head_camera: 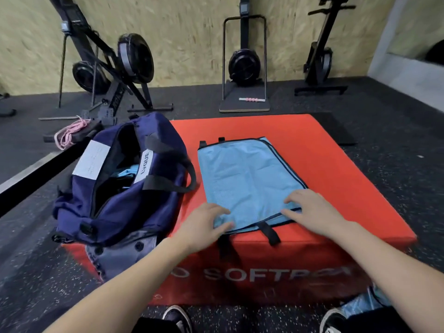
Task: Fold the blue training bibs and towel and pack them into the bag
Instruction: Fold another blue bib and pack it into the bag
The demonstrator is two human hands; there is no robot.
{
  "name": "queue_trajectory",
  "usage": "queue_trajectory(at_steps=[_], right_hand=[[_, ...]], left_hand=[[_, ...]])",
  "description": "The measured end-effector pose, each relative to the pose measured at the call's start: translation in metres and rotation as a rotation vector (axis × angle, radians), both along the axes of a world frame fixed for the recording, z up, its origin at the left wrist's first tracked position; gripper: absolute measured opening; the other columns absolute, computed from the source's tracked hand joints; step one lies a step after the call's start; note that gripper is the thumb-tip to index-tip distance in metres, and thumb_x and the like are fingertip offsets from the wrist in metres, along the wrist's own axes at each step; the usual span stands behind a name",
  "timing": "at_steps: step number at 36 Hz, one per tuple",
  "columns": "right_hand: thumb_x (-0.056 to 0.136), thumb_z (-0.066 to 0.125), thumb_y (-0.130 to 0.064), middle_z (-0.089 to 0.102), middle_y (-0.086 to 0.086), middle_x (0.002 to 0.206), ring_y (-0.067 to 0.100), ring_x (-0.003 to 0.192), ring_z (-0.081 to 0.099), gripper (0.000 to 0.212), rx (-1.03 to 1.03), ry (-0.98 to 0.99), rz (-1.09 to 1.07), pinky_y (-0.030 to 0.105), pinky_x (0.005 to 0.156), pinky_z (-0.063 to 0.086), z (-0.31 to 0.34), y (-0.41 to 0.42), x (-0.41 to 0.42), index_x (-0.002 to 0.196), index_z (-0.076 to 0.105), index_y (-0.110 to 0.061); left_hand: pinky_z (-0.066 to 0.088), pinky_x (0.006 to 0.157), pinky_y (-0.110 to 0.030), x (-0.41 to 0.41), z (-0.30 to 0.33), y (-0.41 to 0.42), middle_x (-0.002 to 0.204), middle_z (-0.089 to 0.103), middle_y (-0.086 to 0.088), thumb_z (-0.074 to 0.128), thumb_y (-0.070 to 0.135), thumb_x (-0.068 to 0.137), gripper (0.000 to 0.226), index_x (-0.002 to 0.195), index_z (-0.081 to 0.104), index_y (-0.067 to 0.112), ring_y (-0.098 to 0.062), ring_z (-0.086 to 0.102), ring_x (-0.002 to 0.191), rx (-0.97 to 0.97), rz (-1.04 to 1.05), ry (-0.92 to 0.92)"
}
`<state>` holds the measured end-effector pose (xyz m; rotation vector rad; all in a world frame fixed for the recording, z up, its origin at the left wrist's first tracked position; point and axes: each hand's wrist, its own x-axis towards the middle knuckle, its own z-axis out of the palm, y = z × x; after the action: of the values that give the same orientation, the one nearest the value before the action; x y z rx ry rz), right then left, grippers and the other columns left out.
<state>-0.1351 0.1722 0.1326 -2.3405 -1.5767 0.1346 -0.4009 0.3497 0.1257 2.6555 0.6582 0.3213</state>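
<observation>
A light blue training bib with dark trim lies flat, folded lengthwise, on the red soft box. My left hand pinches its near left corner. My right hand rests on its near right edge, fingers spread over the fabric. Left of the bib, the navy bag stands unzipped, with blue cloth showing inside. More light blue fabric lies on the floor by my right foot.
Black rowing machines stand along the wooden back wall. A pink rope lies on the floor behind the bag. A grey garment hangs over the box's near left corner under the bag. My shoes are at the box's front.
</observation>
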Motion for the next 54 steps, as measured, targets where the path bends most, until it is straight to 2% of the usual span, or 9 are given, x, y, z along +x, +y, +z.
queue_trajectory(at_steps=[6,12,21,25,31,37,44,47,54], right_hand=[[0.08,0.035,-0.086,0.059,-0.021,0.112,0.004,0.111,0.053,0.072,-0.096,0.016,0.033,0.033,0.1,0.044,-0.012,-0.038,0.036,0.115,0.069,-0.034],[0.067,0.065,-0.078,0.059,-0.016,0.116,0.006,0.115,0.05,0.069,-0.124,0.022,0.043,0.025,0.102,0.037,-0.004,-0.059,0.024,0.117,0.071,-0.031],[0.08,0.08,-0.038,0.056,-0.02,0.09,0.004,0.097,0.051,0.013,-0.11,0.042,0.142,0.028,0.089,0.042,-0.014,-0.072,0.016,0.087,0.07,-0.035],[0.088,0.071,-0.029,0.058,-0.015,0.085,0.008,0.085,0.054,0.027,-0.069,0.077,0.129,0.032,0.08,0.045,-0.012,-0.076,0.006,0.078,0.048,-0.039],[0.091,0.07,-0.03,0.069,-0.007,0.077,0.012,0.077,0.062,0.009,0.021,0.266,0.023,0.03,0.076,0.047,0.007,-0.076,0.002,0.084,0.063,-0.029],[0.087,0.075,-0.025,0.073,-0.016,0.079,-0.001,0.081,0.064,0.009,0.123,0.382,-0.031,0.022,0.076,0.045,0.02,-0.065,0.006,0.081,0.073,-0.031],[0.09,0.072,-0.03,0.074,-0.006,0.081,0.013,0.08,0.064,0.008,0.284,0.436,-0.127,0.025,0.072,0.044,0.02,-0.028,0.023,0.082,0.076,-0.032],[0.091,0.07,-0.03,0.075,-0.002,0.083,0.024,0.084,0.065,0.008,0.339,0.431,-0.172,0.038,0.079,0.047,0.019,-0.004,0.036,0.084,0.076,-0.031],[0.093,0.068,-0.031,0.075,-0.007,0.086,0.029,0.088,0.065,0.01,0.402,0.454,-0.201,0.039,0.078,0.049,0.018,0.046,0.061,0.087,0.075,-0.032]], left_hand=[[0.046,0.086,-0.033,-0.015,-0.015,-0.014,0.097,0.061,0.007,0.049,0.074,0.079,0.06,0.107,0.07,0.025,-0.016,0.055,0.097,0.06,-0.039,0.027],[0.048,0.085,-0.036,-0.026,-0.025,-0.017,0.095,0.066,0.005,0.069,0.055,0.075,0.043,0.1,0.074,0.021,-0.019,0.058,0.094,0.063,0.001,-0.074],[0.046,0.087,-0.034,-0.035,-0.024,-0.02,0.1,0.065,0.004,0.069,0.027,0.083,0.013,0.092,0.065,0.018,-0.019,0.059,0.096,0.061,-0.058,-0.115],[0.046,0.073,-0.04,-0.044,-0.014,-0.03,0.081,0.062,0.007,0.054,0.035,0.094,0.014,0.094,0.055,0.021,-0.015,0.056,0.077,-0.064,-0.012,-0.088],[0.042,0.066,-0.016,-0.044,0.005,-0.032,0.07,0.063,0.012,0.062,0.024,0.096,0.008,0.092,0.058,0.02,-0.008,0.06,0.07,-0.14,0.114,-0.235],[0.044,0.067,-0.024,-0.036,0.008,-0.019,0.07,0.068,0.012,0.066,0.026,0.093,0.01,0.084,0.062,0.022,-0.008,0.059,0.066,-0.19,0.193,-0.289],[0.038,0.06,-0.016,-0.006,0.014,0.005,0.065,0.065,0.011,0.064,0.022,0.093,0.013,0.081,0.062,0.018,0.002,0.054,0.058,-0.228,0.284,-0.381],[0.039,0.064,-0.018,0.012,0.019,0.024,0.07,0.065,0.007,0.064,0.024,0.093,0.011,0.083,0.064,0.019,0.001,0.054,0.064,-0.229,0.327,-0.398],[0.04,0.068,-0.016,0.052,0.019,0.075,0.08,0.068,0.009,0.063,0.03,0.094,0.009,0.089,0.068,0.024,-0.003,0.06,0.077,-0.257,0.405,-0.41]])
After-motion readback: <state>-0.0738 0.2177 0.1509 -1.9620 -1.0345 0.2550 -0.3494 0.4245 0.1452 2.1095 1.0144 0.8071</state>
